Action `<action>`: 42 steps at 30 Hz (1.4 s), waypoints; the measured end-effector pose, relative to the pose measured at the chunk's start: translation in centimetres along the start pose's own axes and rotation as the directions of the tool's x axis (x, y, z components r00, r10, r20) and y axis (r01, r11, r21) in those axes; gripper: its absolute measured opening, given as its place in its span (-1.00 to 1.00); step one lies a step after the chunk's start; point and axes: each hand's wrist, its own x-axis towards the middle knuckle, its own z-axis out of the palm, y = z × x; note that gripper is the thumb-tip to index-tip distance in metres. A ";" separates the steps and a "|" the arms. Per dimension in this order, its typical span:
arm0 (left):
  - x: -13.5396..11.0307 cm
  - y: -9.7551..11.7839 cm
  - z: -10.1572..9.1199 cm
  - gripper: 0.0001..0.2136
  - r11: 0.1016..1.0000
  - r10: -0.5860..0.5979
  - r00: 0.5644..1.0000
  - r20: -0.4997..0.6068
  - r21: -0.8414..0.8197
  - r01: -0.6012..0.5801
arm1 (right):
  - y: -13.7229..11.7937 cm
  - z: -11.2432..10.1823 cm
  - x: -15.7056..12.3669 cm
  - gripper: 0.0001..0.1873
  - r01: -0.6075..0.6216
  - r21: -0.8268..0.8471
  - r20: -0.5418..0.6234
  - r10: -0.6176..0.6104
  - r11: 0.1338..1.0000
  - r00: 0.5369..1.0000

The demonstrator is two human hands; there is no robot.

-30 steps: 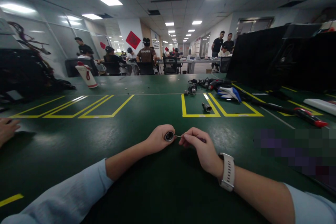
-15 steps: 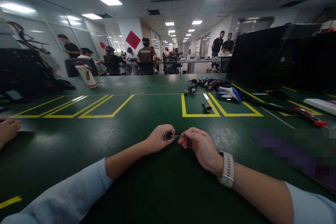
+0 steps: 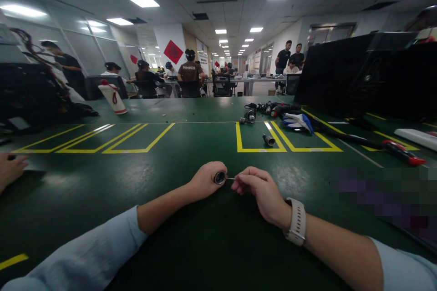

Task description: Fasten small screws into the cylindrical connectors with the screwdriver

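My left hand (image 3: pixel 205 181) is wrapped round a short metal cylindrical connector (image 3: pixel 219 178), its round dark opening turned toward me. Most of the connector's body is hidden in the fist. From the right, my right hand (image 3: pixel 261 191) pinches a thin metal rod (image 3: pixel 231 178) between thumb and fingers. The rod's far end meets the side of the connector's rim; its exact kind is too small to make out. Both hands are just above the green table (image 3: pixel 191 236). Beyond them, inside a yellow tape outline, lies a similar metal connector (image 3: pixel 269 139).
Several cable connectors (image 3: pixel 251 115) and blue-and-white gloves (image 3: pixel 298 122) lie at the back right. A red-and-black tool (image 3: pixel 403 152) is farther right. A white bottle (image 3: pixel 114 98) stands at the back left. Another person's hand (image 3: pixel 12 170) rests at the left edge.
The connector has turned slightly in my left hand. Less of the rod shows, and its tip no longer crosses the opening. A person in the left background has moved left.
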 end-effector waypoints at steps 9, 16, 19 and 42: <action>0.2 0.1 -0.2 -0.93 0.996 -0.043 0.999 0.004 -0.084 0.043 | 0.6 -0.3 0.2 -0.87 0.009 0.087 -0.006 -0.008 0.996 1.000; -0.1 0.3 -0.1 -0.94 0.994 0.023 0.999 0.030 0.106 -0.027 | 0.2 0.2 -0.4 -0.83 0.124 -0.221 0.024 -0.121 0.967 0.992; -0.1 0.1 -0.1 -0.94 0.999 -0.005 1.000 -0.013 0.045 0.005 | 0.5 0.0 0.2 -0.87 -0.001 0.041 0.004 0.001 0.999 1.000; 0.1 -0.2 -0.1 -0.91 0.988 -0.048 0.997 -0.063 -0.149 0.038 | 0.8 -0.2 0.1 -0.87 0.010 0.117 0.022 -0.013 0.993 1.000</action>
